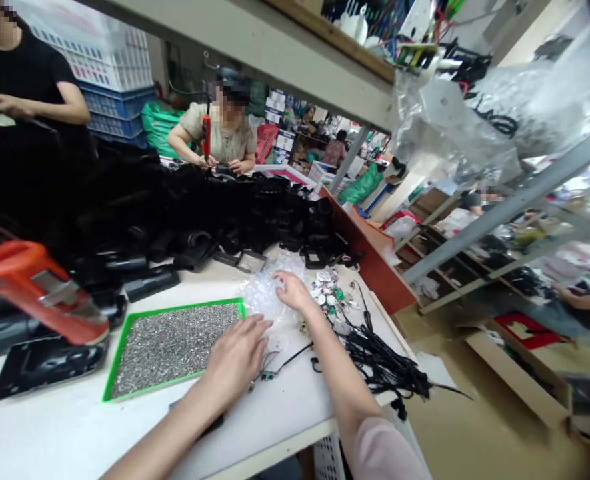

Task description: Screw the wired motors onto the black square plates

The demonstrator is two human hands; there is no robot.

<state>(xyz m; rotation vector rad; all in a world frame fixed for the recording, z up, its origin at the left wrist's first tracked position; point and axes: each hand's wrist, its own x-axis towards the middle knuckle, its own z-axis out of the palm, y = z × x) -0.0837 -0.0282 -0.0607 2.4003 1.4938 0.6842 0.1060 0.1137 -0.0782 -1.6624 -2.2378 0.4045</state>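
My left hand (237, 353) reaches over the right edge of a green tray (119, 357) full of small metal screws (175, 343). Its fingers are stretched out, palm down, and what lies beneath them is partly hidden. Close to its fingertips lie a small circuit board with wires (269, 376) and a clear round plastic piece (277, 342). Farther forward, my right hand (293, 292) is at a crumpled clear plastic bag (262, 293), thumb and fingers curved but apart. Whether it touches the plastic I cannot tell.
Left stands an orange power screwdriver (39, 287), blurred, by black plastic housings (152, 283). Right of my arm lie small white parts (327, 290) and bundled black cables (385, 360). Black parts are heaped behind. A shelf beam (295, 57) crosses overhead. Co-workers sit across the table.
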